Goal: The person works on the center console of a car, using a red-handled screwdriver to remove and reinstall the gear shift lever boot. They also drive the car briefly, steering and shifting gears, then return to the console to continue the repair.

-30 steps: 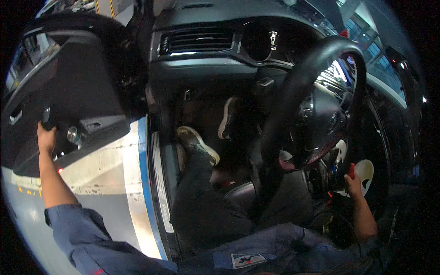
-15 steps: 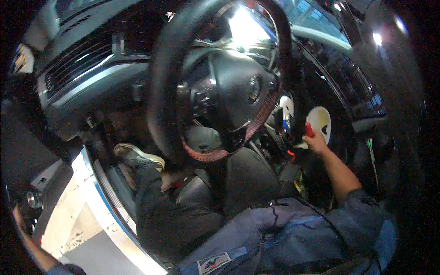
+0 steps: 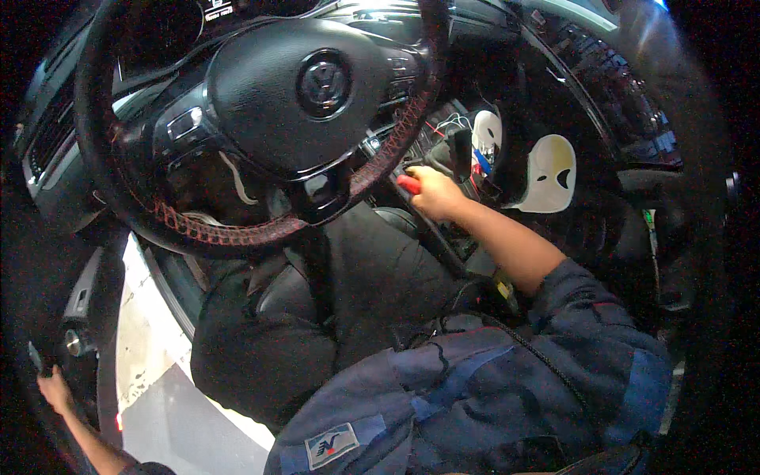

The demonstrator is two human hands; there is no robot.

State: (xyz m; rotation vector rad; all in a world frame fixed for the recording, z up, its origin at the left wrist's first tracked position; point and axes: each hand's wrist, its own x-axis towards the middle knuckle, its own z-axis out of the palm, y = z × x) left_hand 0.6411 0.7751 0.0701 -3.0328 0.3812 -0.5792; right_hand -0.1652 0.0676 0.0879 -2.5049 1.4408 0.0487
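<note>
In front of me is a black steering wheel (image 3: 170, 231) with red stitching on its lower rim. My right hand (image 3: 437, 195) is just right of the rim, beside the centre console, its fingers closed around a short red handle (image 3: 408, 184). Whatever the handle belongs to is hidden. Far to the left, my left hand (image 3: 55, 391) is beside the car's dark door. A thin greyish piece (image 3: 34, 356) shows at its fingertips; dimness and the picture's rim hide whether the hand grips it.
Two white mask-like pads (image 3: 550, 174) (image 3: 486, 133) stand right of the console. Loose thin wires (image 3: 453, 123) hang from the open dashboard middle. Through the open door, pale floor (image 3: 142, 340) shows. A round silver knob (image 3: 74, 342) sits on the door.
My right hand has moved left with the red handle, away from the white pads toward the steering wheel. My left hand shows more fully by the door. The view has shifted.
</note>
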